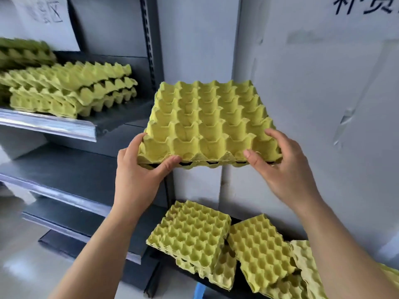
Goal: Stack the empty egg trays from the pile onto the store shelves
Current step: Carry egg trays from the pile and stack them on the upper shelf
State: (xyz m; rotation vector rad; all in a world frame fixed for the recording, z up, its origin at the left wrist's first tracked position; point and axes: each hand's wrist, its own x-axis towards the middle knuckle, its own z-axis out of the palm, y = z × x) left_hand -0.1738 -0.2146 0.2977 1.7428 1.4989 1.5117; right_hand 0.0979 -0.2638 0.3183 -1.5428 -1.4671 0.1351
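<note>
From the head camera, both hands are up in front of the shelving. The left hand (138, 175) grips the near left corner of a yellow-green moulded-pulp egg tray (207, 124), thumb pressed on the front rim and fingers curled round the side. The right hand (278, 167) clamps the near right corner the same way. The tray is held in the air, cups up and roughly level, just right of the slotted grey metal upright (149, 39) and in front of the pale grey wall panels (313, 104). To the left, on the dark grey metal shelf with a shiny front edge (49, 124), sits a loose, uneven stack of matching trays (71, 91), with another blurred stack (23, 50) behind it, further left. Bare grey shelves (64, 169) step down below. A white paper sign with handwriting (43, 16) hangs above the stacks. Low down, under the held tray, the pile of yellow-green trays (192, 236) lies on a dark low base, with a second tilted heap (259, 251) touching its right side. A small blue object (199, 290) shows at the bottom edge, too cropped to identify. The floor (21, 255) at lower left is pale and glossy.
</note>
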